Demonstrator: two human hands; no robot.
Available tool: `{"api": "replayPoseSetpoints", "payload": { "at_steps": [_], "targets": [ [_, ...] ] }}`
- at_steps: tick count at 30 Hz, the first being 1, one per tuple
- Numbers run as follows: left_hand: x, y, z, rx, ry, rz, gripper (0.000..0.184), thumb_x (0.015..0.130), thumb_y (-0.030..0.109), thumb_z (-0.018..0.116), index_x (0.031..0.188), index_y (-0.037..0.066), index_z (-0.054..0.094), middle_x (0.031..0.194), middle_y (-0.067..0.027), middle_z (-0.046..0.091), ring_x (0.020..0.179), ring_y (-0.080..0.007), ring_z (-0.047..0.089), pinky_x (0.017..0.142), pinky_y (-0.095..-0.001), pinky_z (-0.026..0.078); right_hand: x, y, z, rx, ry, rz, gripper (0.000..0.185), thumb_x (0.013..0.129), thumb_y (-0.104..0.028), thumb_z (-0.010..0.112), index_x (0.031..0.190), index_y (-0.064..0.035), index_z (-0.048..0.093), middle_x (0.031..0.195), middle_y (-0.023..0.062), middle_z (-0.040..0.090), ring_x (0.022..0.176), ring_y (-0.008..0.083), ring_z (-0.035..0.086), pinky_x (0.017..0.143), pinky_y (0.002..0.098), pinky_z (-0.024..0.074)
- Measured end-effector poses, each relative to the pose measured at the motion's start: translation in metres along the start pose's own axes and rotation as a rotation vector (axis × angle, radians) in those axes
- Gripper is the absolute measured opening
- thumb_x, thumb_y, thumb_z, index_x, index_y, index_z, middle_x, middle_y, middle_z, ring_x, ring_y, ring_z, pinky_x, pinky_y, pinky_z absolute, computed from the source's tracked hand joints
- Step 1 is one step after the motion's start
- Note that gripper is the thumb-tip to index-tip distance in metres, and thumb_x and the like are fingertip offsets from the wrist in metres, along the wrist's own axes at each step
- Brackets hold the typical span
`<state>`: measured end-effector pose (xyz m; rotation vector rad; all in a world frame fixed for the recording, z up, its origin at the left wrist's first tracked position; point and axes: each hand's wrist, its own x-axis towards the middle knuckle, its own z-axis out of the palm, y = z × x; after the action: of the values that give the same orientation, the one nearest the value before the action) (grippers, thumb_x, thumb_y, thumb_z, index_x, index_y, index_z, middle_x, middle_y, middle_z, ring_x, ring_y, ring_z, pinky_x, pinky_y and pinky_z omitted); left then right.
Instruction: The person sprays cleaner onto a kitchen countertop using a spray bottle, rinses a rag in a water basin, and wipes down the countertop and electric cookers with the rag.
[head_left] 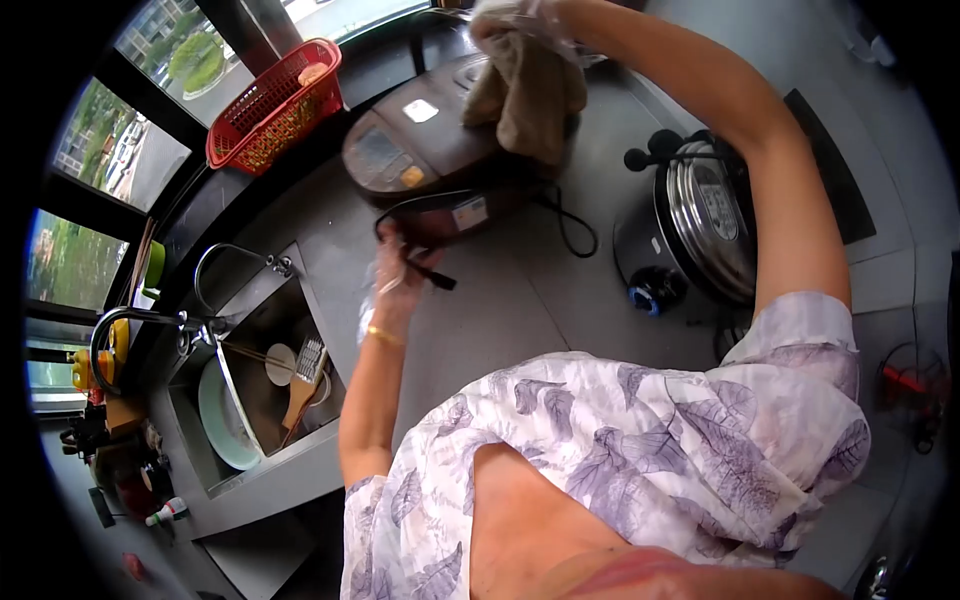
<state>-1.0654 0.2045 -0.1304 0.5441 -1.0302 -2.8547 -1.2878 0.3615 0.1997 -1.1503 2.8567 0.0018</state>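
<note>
A dark brown rice cooker (400, 130) stands on the grey counter, with its display panel on the left end of the lid. My right hand (510, 18), in a clear plastic glove, grips a brown cloth (528, 100) that hangs over the cooker's far right part. At the cooker's front side, my left hand (397, 272), also gloved, has its fingers closed around a black power cord (415, 262). The plug end sticks out to the right of that hand, and a loop of cord lies farther right on the counter.
A silver-and-black electric cooker (690, 220) stands to the right. On the left, the sink (320, 375) holds a pale green basin (222, 415), a grater (308, 365) and wooden utensils under two curved taps. A red plastic basket (275, 105) sits by the window.
</note>
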Motion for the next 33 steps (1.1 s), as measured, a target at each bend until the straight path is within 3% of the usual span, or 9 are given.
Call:
{"api": "replayPoseSetpoints", "payload": {
  "at_steps": [3,8,9,16,20,25,29,32,33],
  "targets": [
    [0.033,-0.026,0.043,0.056,-0.072,-0.039,0.052,0.087,0.052,0.053,0.128,0.026,0.033,0.125,-0.0035,0.046,0.11,-0.025,0.051,0.08,-0.0482,0.049,-0.001,0.063,0.002,0.089,0.04,0.057,0.026,0.074,-0.029,0.06,0.085,-0.0055,0.065,0.088,0.0101,0.062,0.082,0.0209,0.058,0.072,0.0332,0.0457],
    [0.08,-0.046,0.122,0.186,-0.151,-0.076,0.067,0.087,0.053,0.054,0.135,0.022,0.021,0.13,-0.0097,0.043,0.115,-0.0308,0.048,0.084,-0.0502,0.047,-0.011,0.166,0.008,0.273,0.075,0.149,0.024,0.071,-0.025,0.061,0.079,-0.0034,0.064,0.081,0.0083,0.06,0.076,0.0189,0.055,0.068,0.0321,0.045],
    [0.091,-0.054,0.132,0.174,-0.127,-0.095,0.055,0.087,0.053,0.053,0.129,0.025,0.032,0.127,-0.0067,0.043,0.108,-0.028,0.051,0.079,-0.0451,0.05,-0.014,0.182,0.01,0.308,0.077,0.171,0.023,0.071,-0.025,0.062,0.078,-0.003,0.063,0.08,0.0079,0.06,0.075,0.0186,0.055,0.067,0.0319,0.0449],
    [0.129,-0.085,0.181,0.294,-0.214,-0.19,0.085,0.086,0.059,0.048,0.146,0.026,-0.003,0.148,-0.0116,0.023,0.126,-0.036,0.038,0.088,-0.0496,0.045,-0.049,0.257,0.01,0.776,0.12,0.424,0.021,0.066,-0.02,0.064,0.07,-0.0002,0.061,0.07,0.0054,0.057,0.067,0.0159,0.051,0.062,0.0303,0.0439],
    [0.113,-0.076,0.179,0.542,-0.374,-0.202,0.089,0.09,0.057,0.043,0.145,0.018,-0.015,0.149,-0.0174,0.018,0.128,-0.0415,0.035,0.095,-0.0457,0.04,-0.063,0.268,0.012,0.259,0.155,0.255,0.02,0.066,-0.02,0.065,0.063,-0.0021,0.055,0.064,-0.001,0.051,0.061,0.0101,0.047,0.056,0.0279,0.041],
    [0.085,-0.027,0.189,1.307,-0.598,0.061,0.053,0.096,0.037,0.042,0.134,0.001,0.035,0.131,-0.0221,0.046,0.122,-0.0308,0.046,0.098,-0.0388,0.042,-0.078,0.262,0.01,0.359,0.077,0.359,0.02,0.069,-0.019,0.064,0.064,-0.0034,0.051,0.06,-0.0025,0.045,0.056,0.0086,0.042,0.052,0.0277,0.0386],
    [0.078,-0.042,0.194,1.316,-0.449,0.539,0.044,0.092,0.014,0.052,0.133,0.005,0.039,0.126,-0.0255,0.05,0.113,-0.0361,0.053,0.098,-0.0391,0.043,-0.086,0.255,0.012,0.39,0.072,0.35,0.021,0.07,-0.021,0.064,0.066,-0.0052,0.051,0.061,-0.0033,0.044,0.057,0.008,0.04,0.051,0.0262,0.0365],
    [0.067,-0.032,0.203,1.367,-0.489,0.682,0.037,0.089,0.012,0.055,0.123,0.0,0.046,0.102,-0.0202,0.062,0.092,-0.0289,0.063,0.077,-0.0366,0.053,-0.087,0.244,0.011,0.357,0.067,0.247,0.022,0.072,-0.023,0.065,0.067,-0.0072,0.05,0.062,-0.0051,0.042,0.057,0.0068,0.038,0.051,0.0244,0.0345],
    [0.06,-0.018,0.208,1.374,-0.559,0.337,0.041,0.091,0.025,0.054,0.12,-0.004,0.05,0.099,-0.0194,0.064,0.088,-0.0276,0.065,0.076,-0.0336,0.054,-0.089,0.261,0.012,0.39,0.021,0.238,0.023,0.072,-0.025,0.065,0.067,-0.0079,0.05,0.062,-0.0058,0.042,0.057,0.0063,0.037,0.051,0.0239,0.0339]
  ]
}}
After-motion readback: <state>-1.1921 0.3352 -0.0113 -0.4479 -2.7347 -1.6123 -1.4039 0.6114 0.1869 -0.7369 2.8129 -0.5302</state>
